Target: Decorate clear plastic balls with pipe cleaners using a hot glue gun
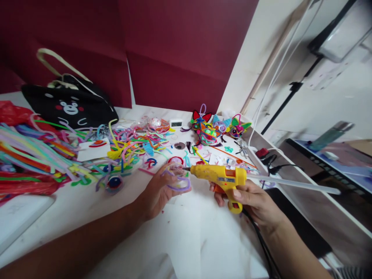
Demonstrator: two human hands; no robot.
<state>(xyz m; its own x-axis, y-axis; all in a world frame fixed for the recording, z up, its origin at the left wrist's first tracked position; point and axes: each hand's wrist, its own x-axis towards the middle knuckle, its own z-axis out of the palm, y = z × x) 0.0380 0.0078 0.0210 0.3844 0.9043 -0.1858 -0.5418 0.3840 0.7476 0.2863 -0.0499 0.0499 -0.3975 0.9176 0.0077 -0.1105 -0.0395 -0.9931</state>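
My left hand (162,188) holds a clear round piece with lilac pipe cleaner (178,188) around its lower edge. My right hand (247,199) grips a yellow glue gun (217,175) by its handle, fingers near the orange trigger. The gun's nozzle points left and meets the upper right side of the clear piece; whether it touches is too small to tell. A long translucent glue stick (299,184) sticks out of the gun's back. Just beyond my left hand lies a red pipe-cleaner ring (176,159).
Pipe cleaners (37,151) heap at the left, before a black bag (69,104). Finished colourful ornaments (207,131) and a small digital clock (175,123) stand at the back. A round eye piece (113,182) lies left. A raised edge and cables (273,166) border the right.
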